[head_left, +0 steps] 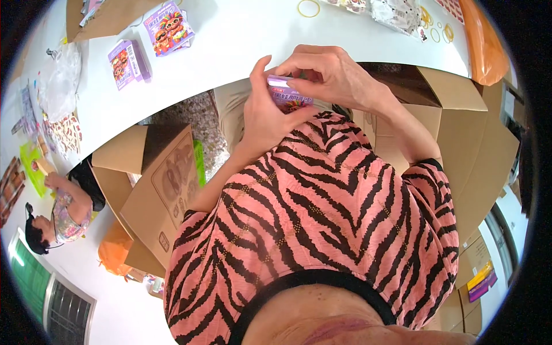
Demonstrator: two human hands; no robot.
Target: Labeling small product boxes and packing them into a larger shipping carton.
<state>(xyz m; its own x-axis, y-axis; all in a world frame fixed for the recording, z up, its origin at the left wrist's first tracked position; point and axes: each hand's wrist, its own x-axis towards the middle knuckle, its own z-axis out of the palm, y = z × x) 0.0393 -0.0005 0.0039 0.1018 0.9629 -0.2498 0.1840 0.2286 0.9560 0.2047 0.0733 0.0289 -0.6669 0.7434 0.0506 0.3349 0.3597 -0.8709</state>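
Observation:
Close to my body, at the table's near edge, a small purple cardboard box (292, 100) with cartoon print is between my two hands. My left hand (261, 115) is closed round its side, with the thumb along the lower edge and the index finger pointing up. With bent fingers and thumb, my right hand (339, 77) grips the box's upper end, by a pale flap or edge. The right fingertips are partly hidden behind the box. Two purple packs of the same look, a box (122, 66) and a flat stack (168, 31), lie on the table to the left.
The white table (230, 37) curves ahead of me. Yellow rubber bands (309, 8) and clear plastic packets (397, 14) lie far right. Open cartons stand at my left (158, 184) and right (477, 144). A plastic bag (60, 80) lies left; a co-worker (66, 210) sits beyond it.

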